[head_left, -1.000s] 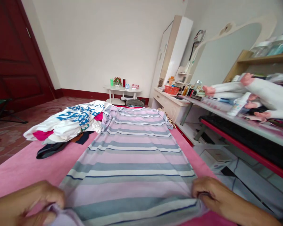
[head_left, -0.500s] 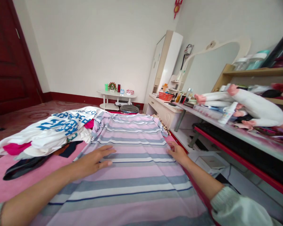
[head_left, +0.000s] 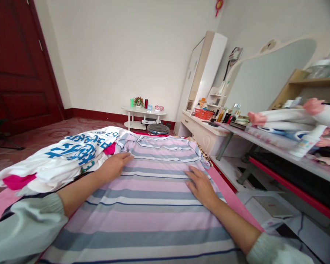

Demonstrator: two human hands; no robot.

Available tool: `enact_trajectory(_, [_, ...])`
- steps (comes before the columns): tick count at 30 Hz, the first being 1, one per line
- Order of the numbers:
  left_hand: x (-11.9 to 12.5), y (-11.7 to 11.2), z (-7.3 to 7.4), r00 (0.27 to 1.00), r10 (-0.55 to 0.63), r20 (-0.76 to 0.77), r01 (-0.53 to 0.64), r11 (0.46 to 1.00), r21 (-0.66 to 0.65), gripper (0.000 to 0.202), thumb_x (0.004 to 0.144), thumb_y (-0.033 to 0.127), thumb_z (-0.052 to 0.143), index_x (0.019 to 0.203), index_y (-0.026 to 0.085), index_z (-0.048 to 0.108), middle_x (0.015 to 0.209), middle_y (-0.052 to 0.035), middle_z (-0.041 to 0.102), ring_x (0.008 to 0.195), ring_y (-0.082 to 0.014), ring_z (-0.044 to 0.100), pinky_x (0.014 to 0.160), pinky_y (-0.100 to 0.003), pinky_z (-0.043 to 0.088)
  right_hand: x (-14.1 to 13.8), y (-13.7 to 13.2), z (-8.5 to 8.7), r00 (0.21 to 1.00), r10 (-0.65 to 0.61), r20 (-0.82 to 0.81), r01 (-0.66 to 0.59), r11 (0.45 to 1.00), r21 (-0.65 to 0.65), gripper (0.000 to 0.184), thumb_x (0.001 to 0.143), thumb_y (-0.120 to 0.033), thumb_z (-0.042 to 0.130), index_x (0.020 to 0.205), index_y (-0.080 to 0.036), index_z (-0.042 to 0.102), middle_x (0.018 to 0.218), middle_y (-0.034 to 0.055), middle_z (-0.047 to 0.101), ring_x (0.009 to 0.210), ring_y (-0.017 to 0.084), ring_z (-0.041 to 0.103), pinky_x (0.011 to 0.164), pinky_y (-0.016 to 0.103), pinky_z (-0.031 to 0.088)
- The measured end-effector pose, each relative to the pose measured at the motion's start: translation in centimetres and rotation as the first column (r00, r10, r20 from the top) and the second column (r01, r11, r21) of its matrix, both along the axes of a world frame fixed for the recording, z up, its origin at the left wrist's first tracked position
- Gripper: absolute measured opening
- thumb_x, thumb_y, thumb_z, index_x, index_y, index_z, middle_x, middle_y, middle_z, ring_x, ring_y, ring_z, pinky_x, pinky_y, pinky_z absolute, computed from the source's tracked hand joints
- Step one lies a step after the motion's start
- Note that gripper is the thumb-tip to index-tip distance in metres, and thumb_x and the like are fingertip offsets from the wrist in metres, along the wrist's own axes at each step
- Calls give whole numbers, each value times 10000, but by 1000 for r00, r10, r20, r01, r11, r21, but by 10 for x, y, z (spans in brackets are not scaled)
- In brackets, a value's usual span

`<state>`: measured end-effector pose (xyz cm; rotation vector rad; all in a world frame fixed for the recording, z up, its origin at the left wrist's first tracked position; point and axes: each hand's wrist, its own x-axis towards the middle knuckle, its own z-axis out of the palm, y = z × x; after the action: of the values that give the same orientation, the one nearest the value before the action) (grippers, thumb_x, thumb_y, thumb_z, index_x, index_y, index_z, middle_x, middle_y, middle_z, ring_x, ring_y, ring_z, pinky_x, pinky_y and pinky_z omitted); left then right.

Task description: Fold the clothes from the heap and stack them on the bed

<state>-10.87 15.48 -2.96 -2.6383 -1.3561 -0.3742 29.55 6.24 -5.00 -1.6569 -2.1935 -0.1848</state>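
A striped shirt (head_left: 154, 214) in pink, grey and white with dark blue lines lies spread out in front of me, its sleeves at the far end. On its left side rests my left hand (head_left: 116, 165), fingers stretched forward and nothing in them. My right hand (head_left: 201, 185) is over the right part of the cloth with its fingers apart, palm down. Left of the shirt is a heap of clothes, with a white T-shirt (head_left: 57, 156) with blue lettering on top and bright pink cloth (head_left: 19, 181) showing beneath.
A pink surface (head_left: 238, 200) lies under the shirt. To the right runs a shelf table (head_left: 277, 154) bearing doll limbs and a white bottle (head_left: 309, 141). Beyond it stand a dressing table (head_left: 198, 126) and a mirror (head_left: 275, 80). A small white table (head_left: 145, 110) is by the far wall.
My left hand has gone forward along the shirt's left side. The right hand has come inward from the right edge onto the cloth. My view has turned slightly left.
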Motion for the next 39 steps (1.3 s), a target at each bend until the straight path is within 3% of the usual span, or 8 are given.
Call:
enact_trajectory(7, [-17,27,-1,964,164,-208,-154,986,64,510,787,6,373,1242,134,565,1357,-161,500,1235,-328,457,1037,-567,249,-12,6,-11,1000,-16,-22,12,983,-184,518,934,-471,341,1382,-226,424,1476,103,346,1354,267,310,1081,468,263])
enact_trajectory(12, [-11,21,-9,950,234,-205,-223,972,73,506,800,-2,335,1211,133,598,1367,-183,484,1262,-350,427,1012,-639,227,9,18,0,987,-129,-96,125,991,-45,383,919,-383,386,1199,-207,579,1282,103,545,1156,239,520,974,372,397])
enact_trajectory(17, [-6,17,-33,939,325,-111,-305,937,170,525,841,22,261,1244,130,580,1414,-164,434,1309,-344,368,1018,-671,207,54,62,9,797,-546,-259,573,819,40,403,809,-282,517,1181,-130,549,1097,127,616,993,232,594,821,308,458])
enact_trajectory(23, [-16,19,-46,943,315,-106,-289,935,206,531,835,46,272,1282,119,549,1440,-125,407,1321,-326,360,1054,-628,210,93,95,34,758,-635,-146,630,772,-88,190,766,-271,534,836,-180,685,809,94,688,840,245,629,720,300,445])
enact_trajectory(28, [-18,19,-47,941,326,-91,-302,930,207,531,811,67,323,1283,157,548,1451,-97,397,1333,-313,345,1067,-611,191,82,99,53,675,-677,-293,735,653,185,404,820,-269,445,1168,-119,584,1177,179,588,1045,297,562,851,376,433])
enact_trajectory(32, [-19,19,-49,949,311,-62,-295,938,180,528,802,81,344,1284,157,547,1450,-100,398,1338,-313,339,1076,-603,170,47,94,34,860,-511,-17,496,825,270,531,870,-389,427,1351,-163,421,1447,148,355,1300,319,334,1025,455,308])
enact_trajectory(35, [-21,19,-48,956,289,-51,-277,946,172,529,806,84,340,1292,146,541,1452,-109,393,1339,-320,335,1071,-603,179,35,96,9,958,-164,233,165,986,16,554,917,-468,335,1423,-243,320,1514,66,267,1379,256,223,1092,442,221])
enact_trajectory(39, [-26,17,-46,959,276,-63,-262,949,176,541,808,89,340,1309,173,524,1463,-90,380,1347,-298,329,1081,-571,189,40,108,-16,929,-275,247,330,918,-220,612,932,-559,161,1462,-262,236,1538,73,202,1398,248,195,1081,484,228])
